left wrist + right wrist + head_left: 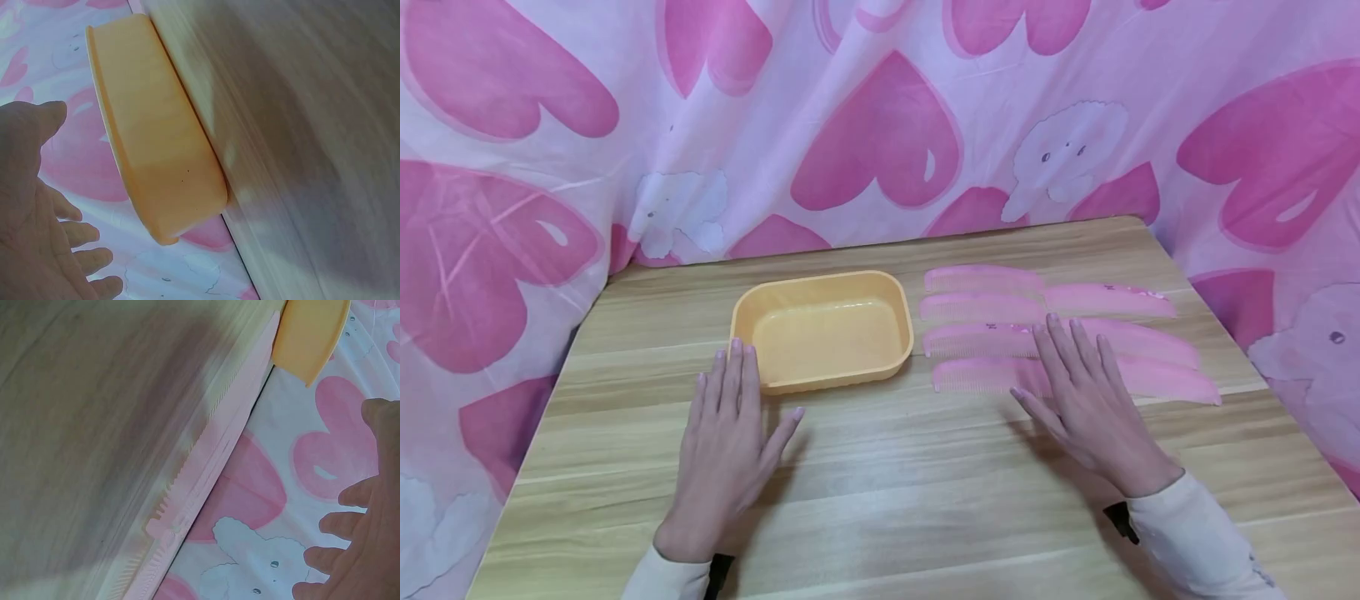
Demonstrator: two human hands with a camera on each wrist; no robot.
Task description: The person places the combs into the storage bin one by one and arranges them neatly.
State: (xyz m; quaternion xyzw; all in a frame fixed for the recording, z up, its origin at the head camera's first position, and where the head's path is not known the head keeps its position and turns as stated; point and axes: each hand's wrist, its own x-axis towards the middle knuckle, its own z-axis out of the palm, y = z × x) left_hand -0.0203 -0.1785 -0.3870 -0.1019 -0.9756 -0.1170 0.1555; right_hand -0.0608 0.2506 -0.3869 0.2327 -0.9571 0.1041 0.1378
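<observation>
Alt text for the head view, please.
A person's left hand hovers near a yellow-orange tray and the right hand near two columns of pink combs, neither holding anything. Below is a wood-grain table; behind it hangs heart-print pink cloth.

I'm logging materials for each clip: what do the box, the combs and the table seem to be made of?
Box: most likely smooth plastic, opaque yellow; highlights glint inside it. Combs: probably plastic, pink and seemingly a little translucent, with fine, even teeth. Table: wood or wood-look laminate, with a faint sheen at most; streaky grain shows, but which it is stays open.
</observation>
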